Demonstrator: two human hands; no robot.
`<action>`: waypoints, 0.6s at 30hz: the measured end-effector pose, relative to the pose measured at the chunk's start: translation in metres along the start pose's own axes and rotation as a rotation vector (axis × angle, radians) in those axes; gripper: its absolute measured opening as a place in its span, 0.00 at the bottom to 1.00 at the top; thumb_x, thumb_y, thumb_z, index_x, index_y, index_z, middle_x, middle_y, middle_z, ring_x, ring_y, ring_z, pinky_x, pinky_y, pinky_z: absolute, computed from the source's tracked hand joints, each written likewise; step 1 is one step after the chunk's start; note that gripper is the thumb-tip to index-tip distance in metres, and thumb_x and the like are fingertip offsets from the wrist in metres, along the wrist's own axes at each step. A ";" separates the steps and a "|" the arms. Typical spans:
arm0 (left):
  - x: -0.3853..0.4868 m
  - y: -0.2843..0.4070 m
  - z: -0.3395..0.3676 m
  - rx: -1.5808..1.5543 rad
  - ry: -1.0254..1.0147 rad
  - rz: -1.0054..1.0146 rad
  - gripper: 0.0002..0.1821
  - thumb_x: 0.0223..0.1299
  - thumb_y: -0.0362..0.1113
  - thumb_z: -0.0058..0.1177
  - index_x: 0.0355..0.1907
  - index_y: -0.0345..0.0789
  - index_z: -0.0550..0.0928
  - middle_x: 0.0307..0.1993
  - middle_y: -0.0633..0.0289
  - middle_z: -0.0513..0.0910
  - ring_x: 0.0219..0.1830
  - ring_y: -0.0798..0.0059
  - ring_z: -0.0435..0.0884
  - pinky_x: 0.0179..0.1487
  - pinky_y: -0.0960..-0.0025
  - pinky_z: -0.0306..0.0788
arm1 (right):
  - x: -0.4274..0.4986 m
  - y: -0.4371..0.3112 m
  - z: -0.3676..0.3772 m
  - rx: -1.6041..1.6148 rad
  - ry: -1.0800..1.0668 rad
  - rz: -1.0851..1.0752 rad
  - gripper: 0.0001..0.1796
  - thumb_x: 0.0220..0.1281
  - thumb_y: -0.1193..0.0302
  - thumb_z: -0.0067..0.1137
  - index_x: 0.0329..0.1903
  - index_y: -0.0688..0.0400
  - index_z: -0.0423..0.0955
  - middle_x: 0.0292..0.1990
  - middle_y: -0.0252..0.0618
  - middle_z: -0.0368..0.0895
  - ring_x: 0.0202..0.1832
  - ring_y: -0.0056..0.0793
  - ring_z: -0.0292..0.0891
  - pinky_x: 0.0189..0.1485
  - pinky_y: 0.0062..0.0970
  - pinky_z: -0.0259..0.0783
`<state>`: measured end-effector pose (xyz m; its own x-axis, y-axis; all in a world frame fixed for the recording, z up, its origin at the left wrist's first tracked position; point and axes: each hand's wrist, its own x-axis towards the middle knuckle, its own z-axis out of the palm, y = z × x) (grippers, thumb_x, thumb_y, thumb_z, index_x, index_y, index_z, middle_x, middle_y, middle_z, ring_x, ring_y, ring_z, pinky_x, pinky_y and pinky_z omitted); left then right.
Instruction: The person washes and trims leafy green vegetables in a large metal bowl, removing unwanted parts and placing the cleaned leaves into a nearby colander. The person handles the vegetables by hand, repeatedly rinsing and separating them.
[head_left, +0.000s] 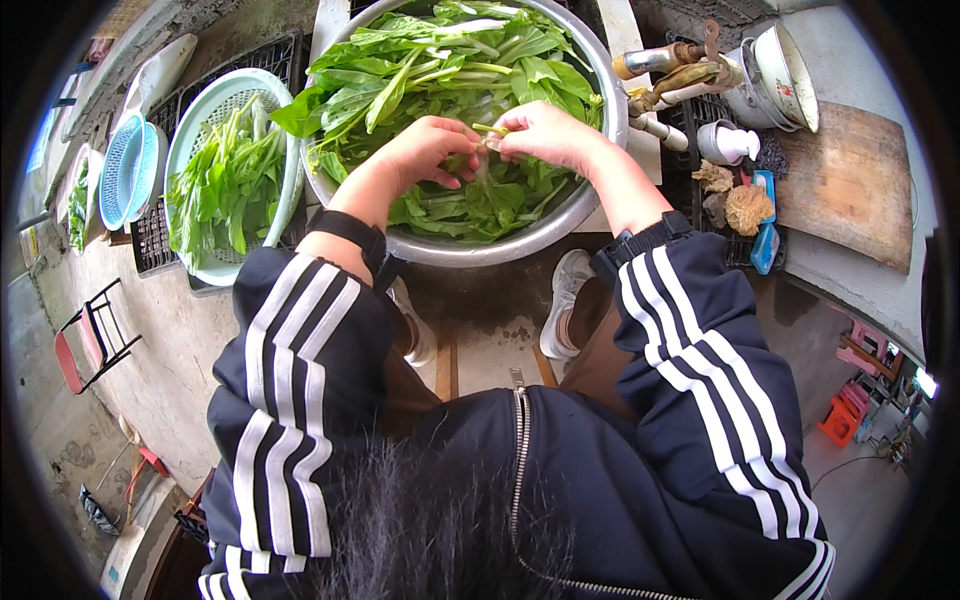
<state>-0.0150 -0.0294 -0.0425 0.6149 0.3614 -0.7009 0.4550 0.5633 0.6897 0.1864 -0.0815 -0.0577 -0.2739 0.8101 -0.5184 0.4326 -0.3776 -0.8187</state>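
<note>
A large round metal basin (495, 256) stands before me, heaped with leafy green vegetables (450, 82) with pale stems. Above its near half, my left hand (439, 154) and my right hand (544, 135) almost meet. Between the fingertips of both is a short piece of green stem (491, 130); my right hand pinches it. My left fingertips are at its left end, and whether they grip it cannot be told. Left of the basin, a pale green plastic colander (283, 210) holds more leafy greens (232, 180).
Blue plastic baskets (124, 172) stand at the far left. Pipes with taps (660, 82) reach towards the basin's right rim. Further right are a white pump bottle (739, 144), scrubbers (748, 210), an enamel bowl (787, 79) and a wooden board (847, 184).
</note>
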 end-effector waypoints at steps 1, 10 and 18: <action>0.000 0.000 -0.001 -0.020 -0.007 -0.003 0.08 0.60 0.34 0.50 0.40 0.34 0.78 0.31 0.64 0.80 0.32 0.77 0.80 0.32 0.76 0.75 | -0.002 -0.001 -0.003 0.026 -0.030 0.049 0.11 0.56 0.72 0.56 0.41 0.63 0.79 0.31 0.32 0.82 0.33 0.16 0.75 0.40 0.18 0.69; -0.003 0.003 -0.004 -0.046 -0.066 0.012 0.10 0.59 0.34 0.49 0.43 0.35 0.78 0.33 0.65 0.81 0.34 0.77 0.80 0.34 0.76 0.74 | -0.005 -0.003 -0.011 0.223 0.191 0.093 0.10 0.57 0.72 0.51 0.33 0.63 0.81 0.30 0.36 0.82 0.30 0.21 0.75 0.36 0.21 0.70; -0.002 0.001 -0.002 -0.026 -0.064 0.013 0.14 0.59 0.35 0.50 0.47 0.35 0.79 0.35 0.64 0.83 0.36 0.79 0.81 0.34 0.77 0.74 | -0.010 0.001 -0.011 -0.209 0.364 0.026 0.15 0.52 0.61 0.65 0.36 0.59 0.81 0.25 0.33 0.81 0.25 0.18 0.72 0.31 0.20 0.68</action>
<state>-0.0167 -0.0277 -0.0406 0.6609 0.3208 -0.6784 0.4303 0.5786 0.6928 0.1993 -0.0853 -0.0509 0.0449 0.9211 -0.3867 0.6107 -0.3316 -0.7190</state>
